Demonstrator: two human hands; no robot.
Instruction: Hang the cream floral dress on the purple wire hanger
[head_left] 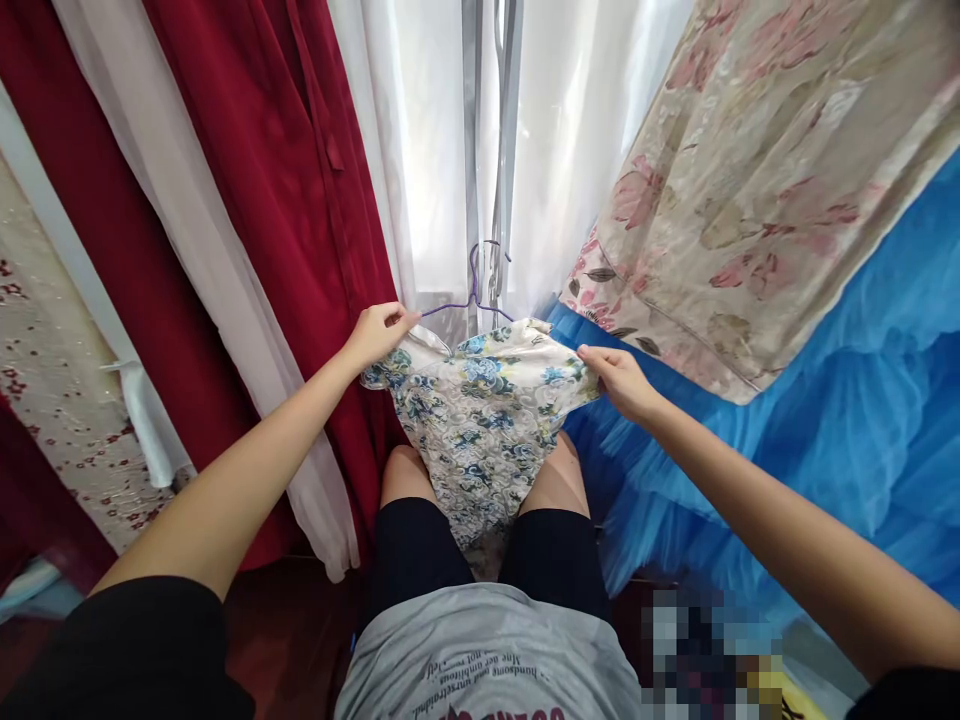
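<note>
A white dress with blue and yellow flowers (484,420) hangs before my knees on a purple wire hanger (474,290). The hanger's hook rises above the neckline. My left hand (382,335) pinches the garment at its left shoulder, thumb and finger together. On the other side, my right hand (619,380) grips the edge of the right sleeve. The cloth is spread between both hands, and its lower part drops between my thighs, where the hem is hard to make out.
Red curtain-like cloth (300,200) and a pale pink panel (315,500) hang at left. White drapery (420,130) is behind the hanger. At right hang a pink-flowered beige cloth (750,220) and ruffled blue tulle (825,440). A blurred patch covers the lower right.
</note>
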